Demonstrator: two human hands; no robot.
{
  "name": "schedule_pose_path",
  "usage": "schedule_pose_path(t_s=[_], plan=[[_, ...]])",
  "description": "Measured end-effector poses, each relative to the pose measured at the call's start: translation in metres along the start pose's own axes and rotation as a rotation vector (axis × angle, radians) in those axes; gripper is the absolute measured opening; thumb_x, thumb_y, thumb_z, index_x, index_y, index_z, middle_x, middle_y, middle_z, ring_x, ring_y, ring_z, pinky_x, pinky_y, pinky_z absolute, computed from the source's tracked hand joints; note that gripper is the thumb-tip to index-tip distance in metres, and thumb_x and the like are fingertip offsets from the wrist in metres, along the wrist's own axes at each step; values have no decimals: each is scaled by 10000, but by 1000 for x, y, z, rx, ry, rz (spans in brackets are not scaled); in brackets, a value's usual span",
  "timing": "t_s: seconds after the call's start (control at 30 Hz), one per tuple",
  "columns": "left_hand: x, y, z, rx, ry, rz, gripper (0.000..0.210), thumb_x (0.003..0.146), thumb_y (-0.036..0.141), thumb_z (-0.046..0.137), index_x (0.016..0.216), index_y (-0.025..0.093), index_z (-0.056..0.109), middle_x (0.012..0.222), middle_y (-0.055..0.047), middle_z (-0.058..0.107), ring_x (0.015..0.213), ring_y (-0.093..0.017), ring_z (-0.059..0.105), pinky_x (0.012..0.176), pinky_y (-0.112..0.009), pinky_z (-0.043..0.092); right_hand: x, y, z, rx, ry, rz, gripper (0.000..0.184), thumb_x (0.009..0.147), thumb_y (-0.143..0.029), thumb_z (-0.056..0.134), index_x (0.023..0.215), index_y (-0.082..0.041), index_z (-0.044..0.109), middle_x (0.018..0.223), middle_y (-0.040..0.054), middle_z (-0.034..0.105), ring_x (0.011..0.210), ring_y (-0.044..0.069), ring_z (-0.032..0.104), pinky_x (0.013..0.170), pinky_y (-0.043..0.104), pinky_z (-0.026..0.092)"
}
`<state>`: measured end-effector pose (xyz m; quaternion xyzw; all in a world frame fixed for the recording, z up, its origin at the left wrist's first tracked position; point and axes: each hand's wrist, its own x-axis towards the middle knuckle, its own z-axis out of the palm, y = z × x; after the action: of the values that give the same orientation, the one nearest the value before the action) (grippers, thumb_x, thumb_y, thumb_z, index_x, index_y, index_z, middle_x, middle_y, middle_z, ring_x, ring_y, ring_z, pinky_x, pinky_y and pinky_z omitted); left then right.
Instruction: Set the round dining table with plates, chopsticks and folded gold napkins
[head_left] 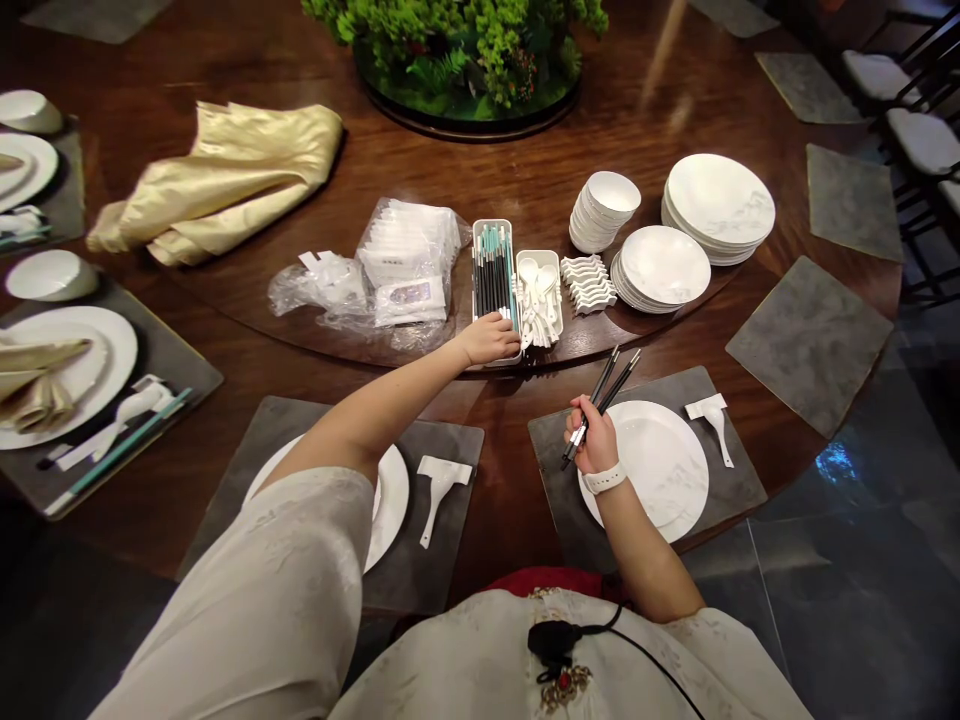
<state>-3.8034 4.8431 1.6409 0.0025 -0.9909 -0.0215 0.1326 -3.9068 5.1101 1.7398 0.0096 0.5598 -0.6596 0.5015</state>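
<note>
Right grip [596, 440] holds at least two chopsticks [622, 379]; left grip [491, 338], at one box [491, 223], unclear.

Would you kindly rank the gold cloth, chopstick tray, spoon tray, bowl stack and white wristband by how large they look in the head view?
1. Gold cloth
2. Chopstick tray, partly covered by the left hand
3. Spoon tray and bowl stack: too alike to rank
4. White wristband
</note>
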Motion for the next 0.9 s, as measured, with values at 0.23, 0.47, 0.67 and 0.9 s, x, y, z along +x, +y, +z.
schedule_pose_path(t_s=[0.23,0.47,0.67,0.9], plan=[[8,3,-5,1,-46,1,334,952,248,477,649,201,607,733,-46,642,723,-165,504,686,-341,319,-4,2,1,-29,-15,5,351,703,-469,755,738,-181,556,461,-104,404,352,33,282,316,185,170],[-4,2,-24,-41,1,35,290,968,234,444,772,211,657,767,-55,673,697,-145,530,676,-313,366,-3,6,-1,-74,-39,17,360,697,-484,757,732,-178,570,455,-98,406,370,40,309,327,175,213],[-31,35,-53,51,291,-74,207,968,333,506,957,212,674,823,-45,710,688,-129,607,617,-266,426,13,13,15,-108,-183,80,367,726,-498,740,701,-191,539,423,-88,405,419,76,432,390,183,362],[-45,132,-70,-57,447,10,127,950,285,548,925,199,638,748,-20,686,680,-120,651,619,-241,486,40,26,53,-131,-206,86,428,684,-513,771,885,-163,628,707,3,670,409,45,417,349,187,213]])
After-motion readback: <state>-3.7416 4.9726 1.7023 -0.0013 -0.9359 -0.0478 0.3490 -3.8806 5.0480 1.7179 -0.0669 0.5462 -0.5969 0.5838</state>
